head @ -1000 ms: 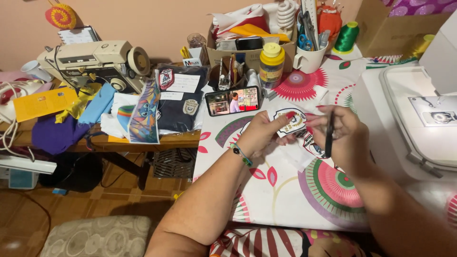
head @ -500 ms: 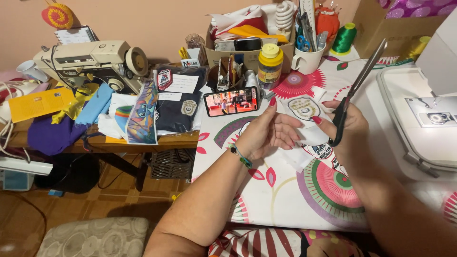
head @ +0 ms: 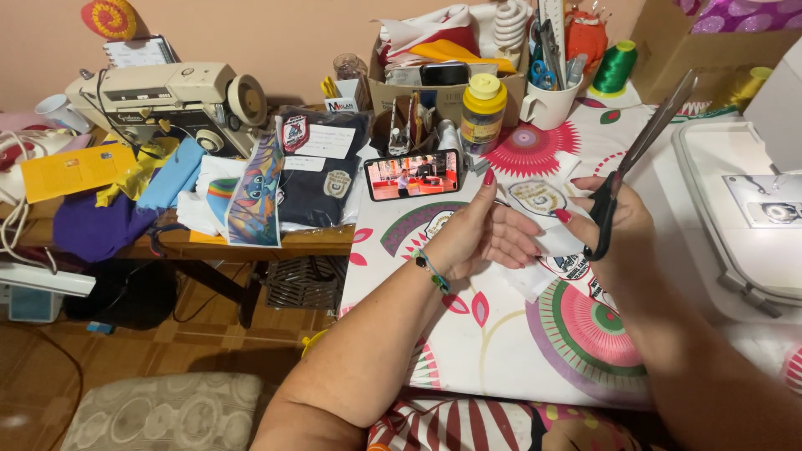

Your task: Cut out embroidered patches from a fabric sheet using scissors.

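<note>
The left hand pinches a white embroidered patch taut for trimming. The right hand grips black-handled scissors, fingers closed through the loops, blades raised clear.

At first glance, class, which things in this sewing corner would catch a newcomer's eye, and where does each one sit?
The eye lands first on the scissors, raised blades-up in the right hand at centre right, beside the left hand holding a white fabric piece with a badge patch. Behind them a phone with a lit screen lies on the bright floral tablecloth. An old cream sewing machine stands at far left.
</note>
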